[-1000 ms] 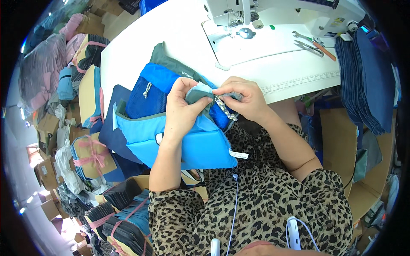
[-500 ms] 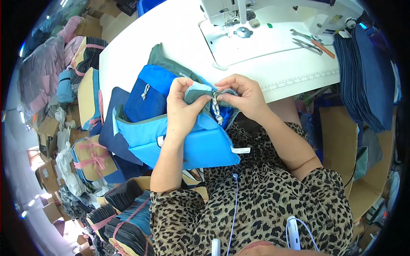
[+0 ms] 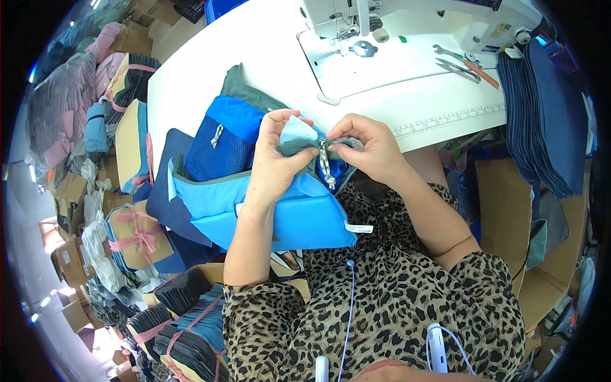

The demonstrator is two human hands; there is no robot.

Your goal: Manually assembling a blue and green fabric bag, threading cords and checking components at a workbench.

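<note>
A blue fabric bag (image 3: 273, 219) with grey-green trim lies over the table edge and my lap. My left hand (image 3: 267, 165) is closed on a folded grey-green and light-blue edge of it, thumb below. On the other side of the zipper slider, my right hand (image 3: 375, 149) pinches the same edge between thumb and fingers. From the slider, between both hands, hangs a patterned cord pull (image 3: 326, 169). A similar cord loop (image 3: 217, 135) sits on the dark-blue mesh panel (image 3: 210, 156). A white label (image 3: 359, 228) sticks out from the bag's lower right corner.
A white sewing machine (image 3: 344, 19) stands at the table's far side. Snips (image 3: 459, 69) and an orange-handled tool (image 3: 480, 73) lie to its right. Stacked navy panels (image 3: 547, 121) hang at the right edge, above an open carton (image 3: 503, 210). Tied fabric bundles (image 3: 137, 235) crowd the left.
My left fingers have shifted, turning up more of the light-blue lining. My right hand has moved slightly right and down, still pinching the edge near the slider.
</note>
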